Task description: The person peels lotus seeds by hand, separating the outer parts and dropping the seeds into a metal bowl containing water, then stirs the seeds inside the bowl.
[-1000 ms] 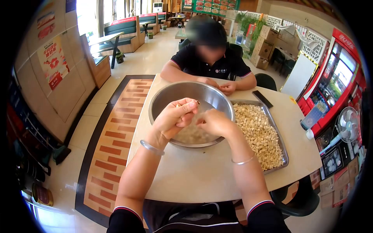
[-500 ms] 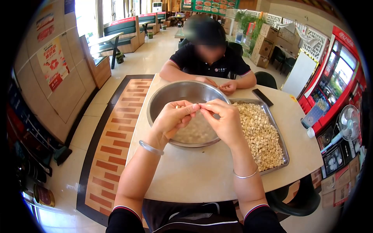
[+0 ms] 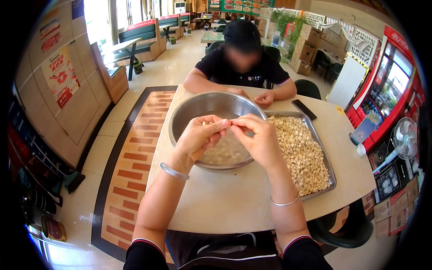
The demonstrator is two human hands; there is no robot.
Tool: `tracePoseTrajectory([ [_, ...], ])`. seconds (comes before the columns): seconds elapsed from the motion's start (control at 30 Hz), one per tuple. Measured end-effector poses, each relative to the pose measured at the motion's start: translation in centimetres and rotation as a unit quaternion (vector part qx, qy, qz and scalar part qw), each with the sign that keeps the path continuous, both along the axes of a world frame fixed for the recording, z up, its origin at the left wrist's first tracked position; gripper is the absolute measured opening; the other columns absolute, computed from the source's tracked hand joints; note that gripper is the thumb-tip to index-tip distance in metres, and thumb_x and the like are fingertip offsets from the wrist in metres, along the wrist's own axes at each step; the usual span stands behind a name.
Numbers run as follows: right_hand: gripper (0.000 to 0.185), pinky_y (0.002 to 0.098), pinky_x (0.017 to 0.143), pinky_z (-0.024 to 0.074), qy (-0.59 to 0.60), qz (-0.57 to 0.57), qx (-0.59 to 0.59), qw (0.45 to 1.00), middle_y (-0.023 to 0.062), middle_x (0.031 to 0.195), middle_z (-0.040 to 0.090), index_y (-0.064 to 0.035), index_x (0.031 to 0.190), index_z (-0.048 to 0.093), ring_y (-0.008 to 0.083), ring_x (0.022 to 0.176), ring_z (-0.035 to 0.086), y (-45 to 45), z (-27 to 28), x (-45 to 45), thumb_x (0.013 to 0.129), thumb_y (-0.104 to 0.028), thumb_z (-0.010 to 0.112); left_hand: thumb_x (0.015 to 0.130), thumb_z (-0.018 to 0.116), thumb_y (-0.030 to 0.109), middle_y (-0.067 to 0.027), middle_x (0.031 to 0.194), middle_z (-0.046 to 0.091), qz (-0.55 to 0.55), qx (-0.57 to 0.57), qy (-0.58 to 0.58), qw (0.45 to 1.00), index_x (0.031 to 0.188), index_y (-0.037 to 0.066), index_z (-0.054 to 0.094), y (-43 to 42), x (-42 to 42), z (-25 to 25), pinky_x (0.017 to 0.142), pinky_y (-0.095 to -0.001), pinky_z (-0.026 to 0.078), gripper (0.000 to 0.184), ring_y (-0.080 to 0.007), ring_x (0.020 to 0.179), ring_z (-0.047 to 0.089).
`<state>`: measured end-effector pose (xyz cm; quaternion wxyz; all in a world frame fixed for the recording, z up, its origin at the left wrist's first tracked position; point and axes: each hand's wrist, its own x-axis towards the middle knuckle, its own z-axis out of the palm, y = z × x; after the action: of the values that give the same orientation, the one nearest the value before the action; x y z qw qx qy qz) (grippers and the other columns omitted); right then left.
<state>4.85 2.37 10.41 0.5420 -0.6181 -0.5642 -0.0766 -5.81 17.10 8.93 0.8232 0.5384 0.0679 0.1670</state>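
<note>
Over the metal bowl (image 3: 180, 108), my left hand (image 3: 202, 137) is closed, with a small pale kernel (image 3: 205, 123) showing between its fingers. Thumb and fingertips of my right hand (image 3: 258, 137) are pinched together and meet my left fingertips. At that meeting point is a tiny dark reddish-brown piece (image 3: 231, 123), too small to name. Cloudy liquid with pale pieces (image 3: 225, 153) lies inside the bowl. To the right of my right hand, a shallow metal tray (image 3: 332, 175) is heaped with small cream-coloured kernels (image 3: 301, 157).
Across the pale table (image 3: 216, 211) sits a person (image 3: 252, 67) in a black cap, with hands near the bowl's far rim. A black phone-like slab (image 3: 304, 109) lies behind the tray. A fan (image 3: 405, 137) and red drinks fridge (image 3: 382, 90) stand at the right.
My hands keep nearly the same pinched pose. The other person's hand beside the bowl has drawn back behind its rim, and their head has lifted slightly.
</note>
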Motion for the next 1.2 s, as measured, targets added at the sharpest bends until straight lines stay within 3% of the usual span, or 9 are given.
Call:
tracePoseTrajectory([
  [0.33,0.010,0.0255,0.067,0.0533,0.076,0.037,0.000,0.996,0.0094,0.084,0.068,0.0043,0.092,0.068,0.0149,0.073,0.066,0.1,-0.5,0.7,0.084,-0.003,0.068,0.090,0.069,0.021,0.0014,0.068,0.056,-0.027,-0.015,0.005,1.000,0.082,0.002,0.065,0.1,-0.1,0.0,0.041,-0.0173,0.024,0.022,-0.0016,0.051,0.039],
  [0.5,0.012,0.0256,0.068,0.0526,0.029,0.009,0.018,0.999,0.0090,0.086,0.068,0.0041,0.092,0.067,0.0139,0.076,0.066,0.2,-0.5,0.0,0.085,-0.005,0.068,0.096,0.060,0.019,-0.0010,0.076,0.057,-0.065,-0.043,-0.015,0.997,0.091,0.000,0.063,0.6,-0.1,-0.3,0.040,-0.0158,0.023,0.020,-0.0015,0.051,0.036],
  [0.7,0.011,0.0303,0.066,0.0527,0.118,0.009,-0.031,0.992,0.0122,0.088,0.068,0.0020,0.087,0.063,0.0192,0.077,0.068,1.7,-0.5,0.8,0.090,-0.008,0.062,0.099,0.054,0.019,-0.0020,0.082,0.056,-0.128,-0.114,-0.043,0.984,0.100,-0.001,0.059,1.1,-0.2,-0.3,0.039,-0.0143,0.024,0.021,-0.0016,0.054,0.034],
  [0.83,0.013,0.0376,0.070,0.0535,-0.174,-0.152,-0.275,0.933,0.0151,0.095,0.069,-0.0012,0.093,0.065,0.0282,0.084,0.068,3.4,-0.6,3.1,0.089,-0.010,0.056,0.100,0.053,0.020,-0.0004,0.081,0.054,-0.140,-0.175,-0.074,0.972,0.102,0.000,0.058,1.5,-0.2,-0.3,0.040,-0.0136,0.024,0.021,-0.0011,0.055,0.034],
  [0.9,0.015,0.0407,0.075,0.0531,-0.236,-0.162,-0.501,0.817,0.0158,0.101,0.068,-0.0032,0.094,0.067,0.0318,0.090,0.067,4.9,-1.1,4.1,0.088,-0.010,0.055,0.100,0.053,0.021,0.0007,0.081,0.054,-0.122,-0.159,-0.075,0.977,0.103,0.000,0.057,1.4,-0.1,0.0,0.040,-0.0137,0.024,0.021,-0.0009,0.055,0.034],
  [1.0,0.018,0.0415,0.081,0.0514,-0.256,-0.049,-0.602,0.755,0.0145,0.104,0.068,-0.0047,0.096,0.069,0.0313,0.094,0.066,6.3,-2.6,2.8,0.086,-0.008,0.054,0.100,0.053,0.021,0.0018,0.081,0.053,-0.105,-0.149,-0.061,0.981,0.104,0.000,0.057,1.3,-0.2,0.1,0.041,-0.0141,0.023,0.021,-0.0008,0.055,0.034],
  [1.1,0.021,0.0405,0.084,0.0504,-0.156,-0.014,-0.491,0.857,0.0133,0.105,0.067,-0.0058,0.100,0.070,0.0285,0.097,0.066,5.1,-1.6,3.1,0.086,-0.010,0.055,0.100,0.053,0.020,0.0021,0.081,0.053,-0.084,-0.146,-0.056,0.984,0.104,0.000,0.057,1.4,-0.2,0.0,0.041,-0.0150,0.022,0.021,-0.0007,0.055,0.034],
  [1.13,0.023,0.0373,0.078,0.0516,-0.199,-0.077,-0.330,0.919,0.0121,0.100,0.067,-0.0069,0.105,0.070,0.0250,0.088,0.067,4.3,-2.3,3.3,0.085,-0.011,0.058,0.100,0.053,0.020,0.0021,0.081,0.052,-0.076,-0.145,-0.056,0.985,0.104,0.000,0.057,1.4,-0.1,0.0,0.041,-0.0154,0.022,0.021,-0.0006,0.055,0.035],
  [1.2,0.023,0.0335,0.072,0.0512,-0.055,-0.100,-0.213,0.970,0.0103,0.095,0.065,-0.0063,0.106,0.069,0.0211,0.079,0.065,3.1,-0.9,3.1,0.084,-0.010,0.063,0.099,0.053,0.020,0.0021,0.081,0.052,-0.058,-0.136,-0.047,0.988,0.104,-0.001,0.057,1.3,0.0,0.0,0.041,-0.0156,0.022,0.021,-0.0005,0.055,0.034],
])
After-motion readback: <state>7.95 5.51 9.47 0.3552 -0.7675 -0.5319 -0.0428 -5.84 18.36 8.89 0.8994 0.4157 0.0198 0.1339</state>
